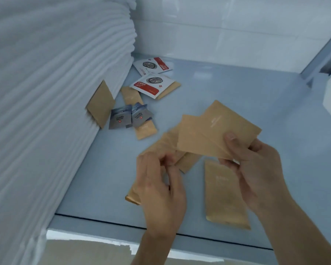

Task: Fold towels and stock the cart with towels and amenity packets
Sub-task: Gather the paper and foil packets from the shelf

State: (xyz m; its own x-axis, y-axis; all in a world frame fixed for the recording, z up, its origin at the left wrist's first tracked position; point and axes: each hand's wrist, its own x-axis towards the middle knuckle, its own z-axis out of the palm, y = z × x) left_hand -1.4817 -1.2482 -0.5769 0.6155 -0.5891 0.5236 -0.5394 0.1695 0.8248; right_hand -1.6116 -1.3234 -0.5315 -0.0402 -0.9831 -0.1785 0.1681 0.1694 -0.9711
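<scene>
Beside the stack of folded white towels (52, 92), your right hand (256, 169) pinches fanned tan paper packets (214, 134). Your left hand (161, 184) grips more; loosely fanned, they could slip and scatter.

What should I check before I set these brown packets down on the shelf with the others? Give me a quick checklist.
1. Right hand grips the brown packets: ok.
2. Left hand holds its packet securely: cannot tell, blurred.
3. Bare space on the shelf to set them: ok.
4. Loose packets gathered: not ok; a long brown packet lies below the right hand, and coffee sachets are scattered.
5. Towel stack free of strays: not ok; a packet leans against it.
</scene>
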